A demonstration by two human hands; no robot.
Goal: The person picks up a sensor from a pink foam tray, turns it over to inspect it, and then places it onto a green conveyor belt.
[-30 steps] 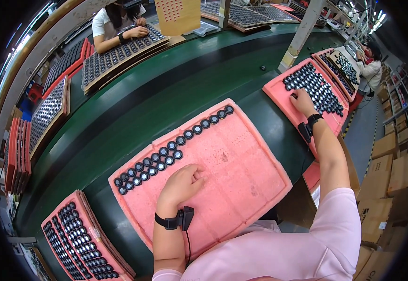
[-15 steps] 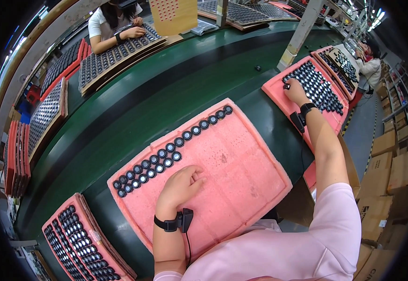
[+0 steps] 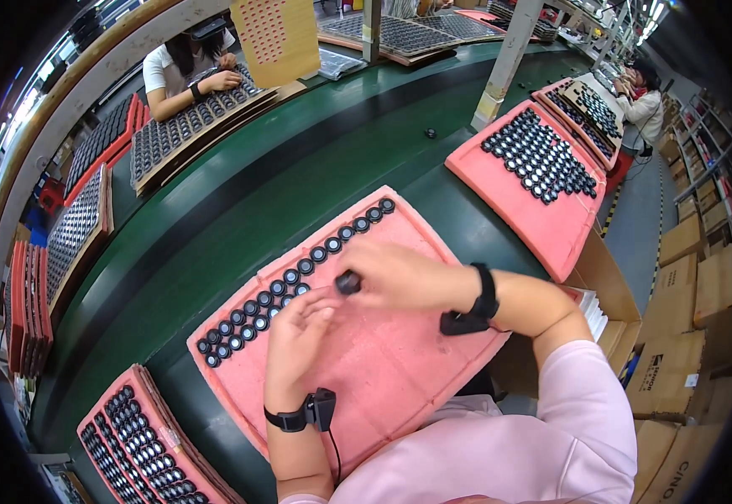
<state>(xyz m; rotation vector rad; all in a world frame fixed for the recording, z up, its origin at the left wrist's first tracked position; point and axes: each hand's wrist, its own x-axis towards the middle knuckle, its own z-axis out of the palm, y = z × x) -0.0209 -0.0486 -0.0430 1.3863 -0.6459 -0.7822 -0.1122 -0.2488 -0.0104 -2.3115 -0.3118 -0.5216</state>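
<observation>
In front of me a pink foam tray lies on the green work surface. Small round black parts with pale shiny centres, such as this black part, stand along its far left edge in one long row and a shorter one. My right hand is over the tray, its fingers pinching a loose black round part. Close beside it, my left hand is low over the foam at the end of the shorter row, fingers loosely bent and apart, nothing visible in them. It partly hides that row's end.
To the right a second pink tray carries many similar parts. Stacked pink trays with parts stand at the lower left. Across the green belt a person works at a filled tray; a metal post rises at the far right.
My right hand has come from the right-hand tray to the middle tray with a black round part. My left hand has shifted slightly left, toward the shorter row. The whole view has shifted a little.
</observation>
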